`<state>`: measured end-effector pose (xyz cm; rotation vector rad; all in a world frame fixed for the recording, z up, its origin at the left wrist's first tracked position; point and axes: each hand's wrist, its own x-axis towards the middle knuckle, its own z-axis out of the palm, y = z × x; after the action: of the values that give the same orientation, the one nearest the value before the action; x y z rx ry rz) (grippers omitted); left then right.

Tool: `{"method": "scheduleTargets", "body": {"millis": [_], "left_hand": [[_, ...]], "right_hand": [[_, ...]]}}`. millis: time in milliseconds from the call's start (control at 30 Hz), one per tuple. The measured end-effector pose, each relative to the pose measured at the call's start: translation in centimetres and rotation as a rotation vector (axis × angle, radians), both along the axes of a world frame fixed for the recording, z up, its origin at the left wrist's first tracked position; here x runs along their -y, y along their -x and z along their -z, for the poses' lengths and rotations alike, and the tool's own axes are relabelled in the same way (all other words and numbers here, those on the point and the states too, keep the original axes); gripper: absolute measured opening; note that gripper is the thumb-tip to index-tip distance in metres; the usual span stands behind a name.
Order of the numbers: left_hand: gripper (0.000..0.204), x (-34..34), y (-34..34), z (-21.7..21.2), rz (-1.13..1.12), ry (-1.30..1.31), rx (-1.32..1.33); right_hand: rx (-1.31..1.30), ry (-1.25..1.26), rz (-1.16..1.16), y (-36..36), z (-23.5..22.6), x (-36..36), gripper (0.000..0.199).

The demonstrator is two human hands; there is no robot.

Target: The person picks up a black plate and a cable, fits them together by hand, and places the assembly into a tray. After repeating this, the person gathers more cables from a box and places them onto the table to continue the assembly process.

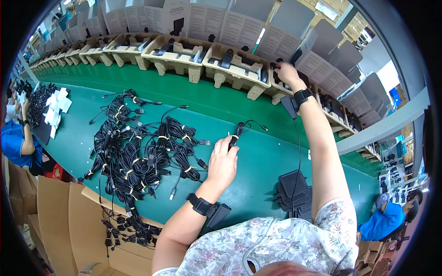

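My left hand (223,158) rests on the green table (258,156) and grips a coiled black cable bundle (238,131) tied with a pale band. My right hand (287,72) reaches far forward into a brown pulp tray (282,89), fingers down among the black parts seated in it. A black strap with a small device sits on each of my wrists. A large heap of similar coiled black cables (142,154) lies to the left of my left hand.
A long row of pulp trays (179,53) with grey folded cards (239,23) runs along the table's far edge. Black flat pieces (294,193) are stacked near my body. A cardboard box (69,221) stands at lower left. Other people work at far left (16,138) and lower right (384,216).
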<state>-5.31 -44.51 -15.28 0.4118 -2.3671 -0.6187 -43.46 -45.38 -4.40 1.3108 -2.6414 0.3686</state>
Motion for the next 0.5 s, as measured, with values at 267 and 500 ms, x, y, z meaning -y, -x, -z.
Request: {"method": "scheduleTargets", "body": {"millis": [267,500], "left_hand": [[0.022,0.1,0.1,-0.3,0.021,-0.036,0.016],[0.03,0.5,0.0,-0.1,0.009,0.015,-0.025]], "right_hand": [[-0.052,0.221,0.139,1.8,2.5,1.2,0.026],[-0.013,0.045,0.138,1.4,2.6,1.7,0.032]]}}
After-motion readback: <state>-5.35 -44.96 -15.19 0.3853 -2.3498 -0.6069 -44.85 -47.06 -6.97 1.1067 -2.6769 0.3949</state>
